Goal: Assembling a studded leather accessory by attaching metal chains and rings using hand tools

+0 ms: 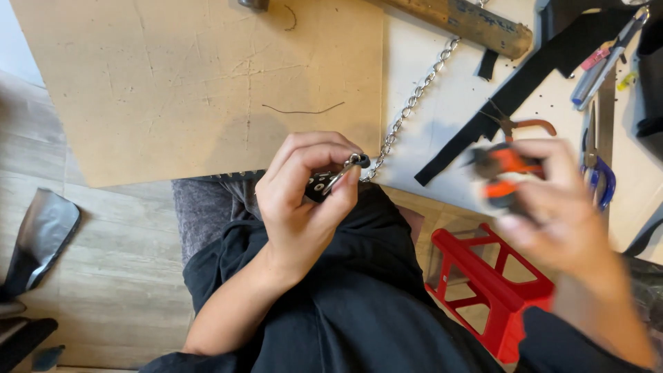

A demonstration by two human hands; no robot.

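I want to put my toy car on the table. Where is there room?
The brown board is mostly bare, left of the chain. The right side is crowded: black strap, scissors, pens.

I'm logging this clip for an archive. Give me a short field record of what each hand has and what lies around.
left hand: pinches a studded black strap at its metal ring
chain: runs from the ring up across the table
right hand: grips orange-handled pliers, blurred
table: brown board, black strip, blue-handled scissors
floor: red stool
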